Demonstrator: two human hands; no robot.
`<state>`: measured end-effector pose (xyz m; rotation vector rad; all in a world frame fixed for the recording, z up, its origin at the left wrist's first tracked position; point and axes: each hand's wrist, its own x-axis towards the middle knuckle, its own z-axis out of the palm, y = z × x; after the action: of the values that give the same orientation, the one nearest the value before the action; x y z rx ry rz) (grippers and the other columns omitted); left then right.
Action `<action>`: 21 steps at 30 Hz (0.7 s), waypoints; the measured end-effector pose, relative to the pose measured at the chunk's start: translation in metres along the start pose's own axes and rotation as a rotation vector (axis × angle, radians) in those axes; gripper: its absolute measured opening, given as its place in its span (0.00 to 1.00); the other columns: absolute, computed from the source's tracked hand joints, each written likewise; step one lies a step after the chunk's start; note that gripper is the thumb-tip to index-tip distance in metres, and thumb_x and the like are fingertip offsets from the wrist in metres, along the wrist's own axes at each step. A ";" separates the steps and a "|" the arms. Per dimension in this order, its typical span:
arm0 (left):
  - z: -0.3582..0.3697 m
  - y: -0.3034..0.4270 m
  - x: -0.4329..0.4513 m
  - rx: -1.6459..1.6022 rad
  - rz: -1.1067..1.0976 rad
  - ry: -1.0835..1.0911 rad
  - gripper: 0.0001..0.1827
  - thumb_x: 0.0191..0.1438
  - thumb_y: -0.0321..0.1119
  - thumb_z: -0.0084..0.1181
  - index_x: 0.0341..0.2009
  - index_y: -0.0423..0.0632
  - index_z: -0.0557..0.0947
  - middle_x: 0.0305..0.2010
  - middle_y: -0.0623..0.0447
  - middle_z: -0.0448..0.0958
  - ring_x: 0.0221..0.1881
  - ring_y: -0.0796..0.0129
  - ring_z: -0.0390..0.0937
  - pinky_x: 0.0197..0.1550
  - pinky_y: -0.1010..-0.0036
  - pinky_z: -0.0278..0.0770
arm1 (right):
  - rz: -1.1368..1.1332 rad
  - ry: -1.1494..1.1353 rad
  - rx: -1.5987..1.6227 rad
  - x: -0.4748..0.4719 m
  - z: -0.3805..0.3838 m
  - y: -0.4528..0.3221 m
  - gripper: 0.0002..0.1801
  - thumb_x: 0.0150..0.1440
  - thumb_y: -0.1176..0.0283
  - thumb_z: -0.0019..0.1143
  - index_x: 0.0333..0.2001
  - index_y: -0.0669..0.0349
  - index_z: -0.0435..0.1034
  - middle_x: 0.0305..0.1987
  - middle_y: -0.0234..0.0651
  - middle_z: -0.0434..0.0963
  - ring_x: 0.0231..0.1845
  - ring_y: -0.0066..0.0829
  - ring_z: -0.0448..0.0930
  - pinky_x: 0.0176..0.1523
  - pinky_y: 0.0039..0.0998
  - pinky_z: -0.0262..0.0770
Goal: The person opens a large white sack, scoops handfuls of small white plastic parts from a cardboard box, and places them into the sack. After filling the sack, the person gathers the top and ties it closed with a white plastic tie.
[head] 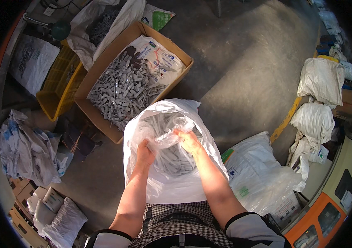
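Observation:
A large white woven sack (169, 192) stands upright before me, its mouth wide. Inside it, a clear plastic bag (163, 139) holds many small pale plastic parts, seen hazily through the film. My left hand (145, 153) grips the bunched film at the left of the bag's mouth. At the right, my right hand (189, 141) pinches the same film between thumb and fingers. Both hands are within the sack's rim. Beyond the sack, a cardboard box (84, 107) holds a heap of small grey plastic parts (123, 90), with a dark glove (131, 56) and a printed white sack (169, 63) on them.
A yellow plastic crate (50, 102) stands beside the box at the left. Crumpled sacks (30, 148) lie at the far left. A filled white sack (253, 164) is close on my right. White sacks (321, 80) line the right side, past a yellow floor line (284, 122).

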<state>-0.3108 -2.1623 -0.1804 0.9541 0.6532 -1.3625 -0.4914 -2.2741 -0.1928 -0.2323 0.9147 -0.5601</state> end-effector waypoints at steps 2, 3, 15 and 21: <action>0.021 0.004 -0.012 0.062 -0.058 -0.111 0.19 0.62 0.37 0.43 0.51 0.36 0.73 0.50 0.45 0.75 0.55 0.54 0.71 0.62 0.59 0.66 | -0.015 0.006 0.135 -0.003 0.010 -0.014 0.15 0.59 0.67 0.50 0.47 0.65 0.71 0.46 0.43 0.77 0.47 0.37 0.79 0.55 0.38 0.74; 0.029 0.012 -0.019 0.092 -0.069 -0.163 0.19 0.62 0.38 0.43 0.51 0.36 0.73 0.49 0.45 0.75 0.55 0.54 0.71 0.62 0.58 0.66 | -0.013 0.005 0.295 -0.013 0.047 -0.035 0.15 0.60 0.66 0.49 0.47 0.64 0.71 0.45 0.43 0.78 0.47 0.37 0.79 0.55 0.39 0.74; 0.014 0.021 0.006 0.259 -0.048 -0.255 0.07 0.60 0.30 0.44 0.41 0.44 0.74 0.18 0.62 0.59 0.15 0.75 0.53 0.35 0.73 0.67 | -0.031 0.076 -0.860 -0.015 0.029 -0.001 0.14 0.61 0.65 0.48 0.42 0.64 0.73 0.29 0.31 0.76 0.30 0.23 0.75 0.34 0.28 0.72; 0.072 0.021 -0.013 1.013 -0.097 -0.536 0.14 0.50 0.29 0.57 0.44 0.45 0.80 0.37 0.59 0.76 0.38 0.77 0.70 0.37 0.74 0.70 | -0.533 -0.324 -1.113 -0.013 0.055 -0.010 0.15 0.57 0.65 0.51 0.49 0.53 0.73 0.49 0.40 0.75 0.54 0.38 0.69 0.56 0.44 0.66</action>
<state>-0.3018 -2.2187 -0.1298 1.2454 -0.4748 -1.9726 -0.4572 -2.2770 -0.1467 -1.5595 0.7584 -0.4205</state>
